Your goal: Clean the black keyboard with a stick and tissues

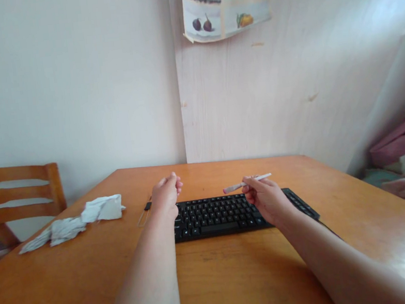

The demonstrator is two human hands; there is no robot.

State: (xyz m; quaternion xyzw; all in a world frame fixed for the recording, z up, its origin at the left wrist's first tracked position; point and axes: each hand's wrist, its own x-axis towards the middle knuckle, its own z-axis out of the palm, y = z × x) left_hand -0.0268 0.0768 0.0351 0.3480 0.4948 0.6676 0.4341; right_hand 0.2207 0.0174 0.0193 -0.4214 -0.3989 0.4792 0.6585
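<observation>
1. wooden table (216,272): broad, runs to the wall. chair (13,194) beyond its left side.
2. keyboard (213,215): black, flat on the table, its lead trailing off at the right. i judge it light for its breadth and rigid; best taken by the two short ends, clear of the keys.
3. white cloths (102,208): crumpled, left of the keyboard; they look limp.
4. right hand (264,196): over the keyboard's right part, fingertips pinching the brush.
5. left hand (165,193): at the keyboard's left end, fingers curled closed; i cannot tell if anything is inside.
6. brush (235,187): above the keyboard, pinkish tip toward the left hand. likely very light, stiff along the pale handle, soft at the tip; smooth, so it might roll between fingers. i'd grip mid-handle, off the bristles.
</observation>
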